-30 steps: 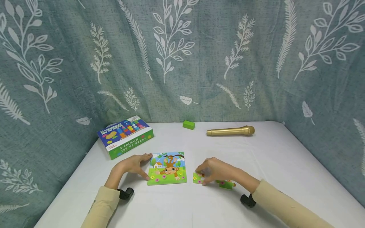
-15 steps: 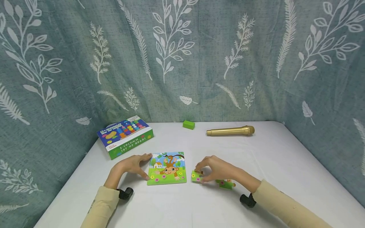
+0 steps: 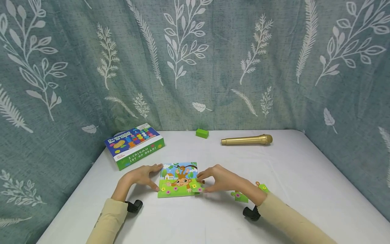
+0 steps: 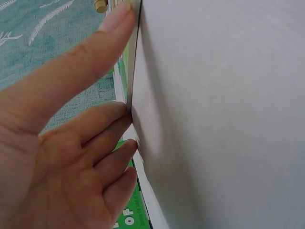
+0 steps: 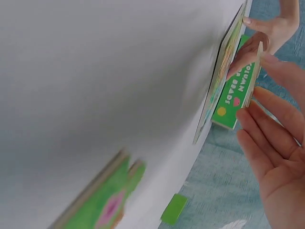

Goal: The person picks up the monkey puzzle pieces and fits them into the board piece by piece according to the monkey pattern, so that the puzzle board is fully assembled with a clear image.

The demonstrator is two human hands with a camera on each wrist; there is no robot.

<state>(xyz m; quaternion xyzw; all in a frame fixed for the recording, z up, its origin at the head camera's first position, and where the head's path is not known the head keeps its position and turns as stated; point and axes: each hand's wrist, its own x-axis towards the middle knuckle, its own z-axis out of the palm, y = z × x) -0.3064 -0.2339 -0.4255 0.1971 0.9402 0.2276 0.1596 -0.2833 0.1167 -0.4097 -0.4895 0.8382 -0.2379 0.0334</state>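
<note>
Right hand pinches a puzzle piece over the puzzle board's lower-right corner, seemingly tilted. Left hand, fingers straight, braces the board's left edge at frame centre.

Bright, even, diffuse light from above in the head view; only faint, soft shadows under the forearms on the white worktop. No glare. Sharp at centre, slight bending toward the edges. Left wrist view soft and close, left hand out of focus. Right wrist view motion-blurred, loose puzzle piece smeared, worktop washed pale.
</note>
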